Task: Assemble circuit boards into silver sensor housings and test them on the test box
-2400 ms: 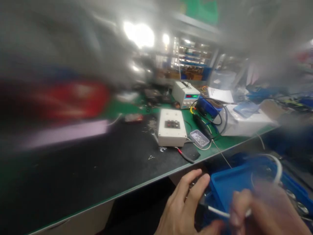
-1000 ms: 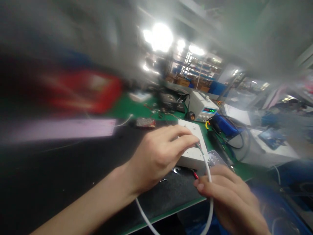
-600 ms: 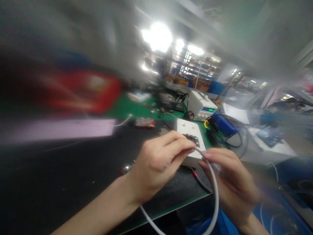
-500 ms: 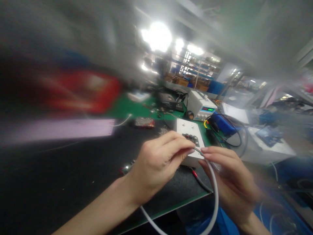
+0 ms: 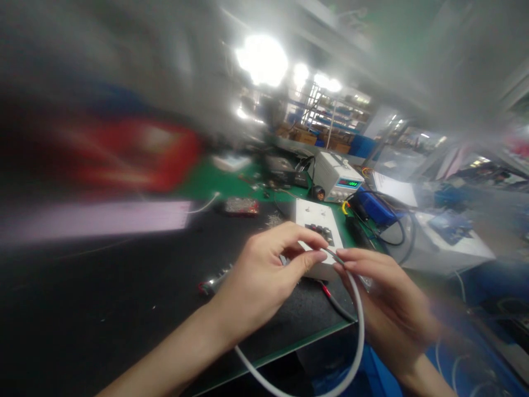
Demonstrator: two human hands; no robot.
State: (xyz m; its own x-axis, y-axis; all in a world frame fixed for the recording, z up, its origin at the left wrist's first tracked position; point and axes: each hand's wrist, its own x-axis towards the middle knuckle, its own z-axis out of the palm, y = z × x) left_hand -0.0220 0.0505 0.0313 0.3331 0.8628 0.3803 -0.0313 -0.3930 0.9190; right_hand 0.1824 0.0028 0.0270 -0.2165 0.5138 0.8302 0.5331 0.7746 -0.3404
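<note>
1. Far left, a red thing (image 5: pixel 144 154) stands behind the dark table (image 5: pixel 124 314), too blurred for its contents to be told.
2. A low, red-edged container (image 5: pixel 242 207) on the table is heaped with fine silvery pieces.
3. The left hand (image 5: pixel 268 270) reaches in over the table, thumb and forefinger pinching thin, dark wires (image 5: pixel 334 255).
4. Just behind those fingers sits a white box (image 5: pixel 314 215) with dark switches on top; beyond it, a power supply (image 5: pixel 330 173) shows lit digits.
5. The wires come from the end of a white cable (image 5: pixel 359 325) — it loops below both hands, above the table's near edge and in front of it.
6. The right hand (image 5: pixel 384 286) grips the cable close to that end, its fingers near the left ones.
7. Right of the table's near edge, a blue bin (image 5: pixel 374 369) lies below the right hand — its contents are hidden.
8. Farther right, a white carton (image 5: pixel 430 248) carries a blue packet (image 5: pixel 450 227) on top.
</note>
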